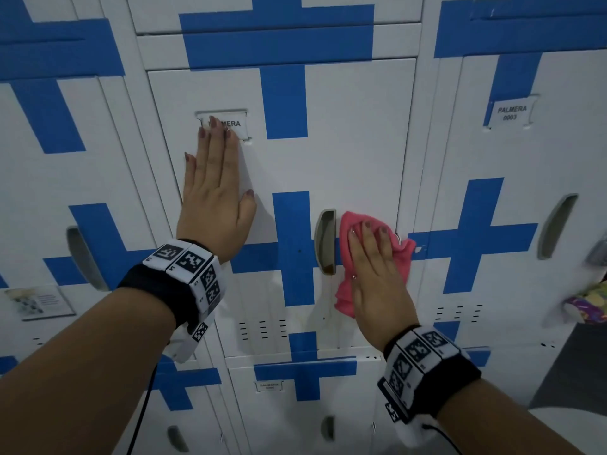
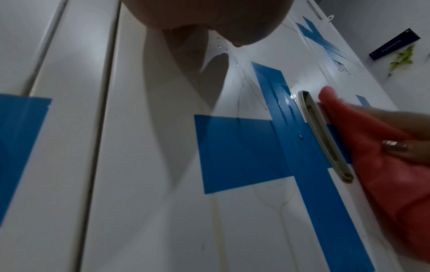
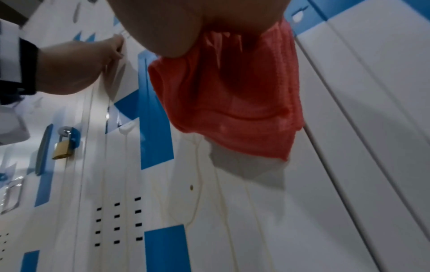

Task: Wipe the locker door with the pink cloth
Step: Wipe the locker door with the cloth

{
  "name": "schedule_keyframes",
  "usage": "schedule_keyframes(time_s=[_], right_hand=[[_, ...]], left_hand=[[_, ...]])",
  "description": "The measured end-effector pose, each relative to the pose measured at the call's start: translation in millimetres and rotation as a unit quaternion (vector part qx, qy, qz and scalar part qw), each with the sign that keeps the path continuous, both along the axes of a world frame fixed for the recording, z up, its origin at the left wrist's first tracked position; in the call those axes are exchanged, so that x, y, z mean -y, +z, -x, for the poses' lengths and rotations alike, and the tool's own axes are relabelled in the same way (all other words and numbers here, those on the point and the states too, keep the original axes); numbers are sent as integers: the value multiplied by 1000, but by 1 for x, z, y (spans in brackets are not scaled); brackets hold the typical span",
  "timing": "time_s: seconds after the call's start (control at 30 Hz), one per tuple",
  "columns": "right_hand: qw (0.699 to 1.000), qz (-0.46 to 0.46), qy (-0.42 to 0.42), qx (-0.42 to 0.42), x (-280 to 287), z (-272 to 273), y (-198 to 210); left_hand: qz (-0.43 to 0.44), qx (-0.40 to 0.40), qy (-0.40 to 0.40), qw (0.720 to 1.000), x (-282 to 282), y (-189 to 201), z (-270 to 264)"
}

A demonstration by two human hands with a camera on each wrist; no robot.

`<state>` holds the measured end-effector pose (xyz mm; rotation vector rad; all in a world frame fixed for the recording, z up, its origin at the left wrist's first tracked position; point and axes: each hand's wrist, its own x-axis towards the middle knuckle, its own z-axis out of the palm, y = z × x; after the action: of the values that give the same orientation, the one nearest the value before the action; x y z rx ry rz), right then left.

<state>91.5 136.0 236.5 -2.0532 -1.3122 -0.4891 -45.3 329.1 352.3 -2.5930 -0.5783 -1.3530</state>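
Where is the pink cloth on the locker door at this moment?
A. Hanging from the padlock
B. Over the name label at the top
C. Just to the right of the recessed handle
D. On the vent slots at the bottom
C: the right hand presses the pink cloth flat against the locker door, beside the recessed handle.

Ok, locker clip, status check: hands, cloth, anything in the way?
Left hand flat on locker door, bracing. Right hand pressing pink cloth against door, beside recessed handle. Nothing in the way.
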Motion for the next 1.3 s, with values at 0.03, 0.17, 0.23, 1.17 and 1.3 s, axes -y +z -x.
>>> schedule_keyframes(time_s=[0.03, 0.17, 0.23, 1.17, 1.3], right_hand=[[999, 17, -18, 24, -4, -3, 0], [991, 87, -32, 93, -6, -18, -20], [988, 105, -24, 107, -2, -24, -27], [1000, -4, 18, 1, 16, 4, -11], [996, -91, -14, 19, 2, -4, 49]], left_hand=[[1, 1, -1, 1000, 0, 0, 0], [-1, 4, 0, 1000, 0, 0, 0], [-4, 5, 2, 1000, 0, -1, -1], [4, 28, -3, 1000, 4, -2, -4], [7, 29, 1, 1000, 5, -2, -5]])
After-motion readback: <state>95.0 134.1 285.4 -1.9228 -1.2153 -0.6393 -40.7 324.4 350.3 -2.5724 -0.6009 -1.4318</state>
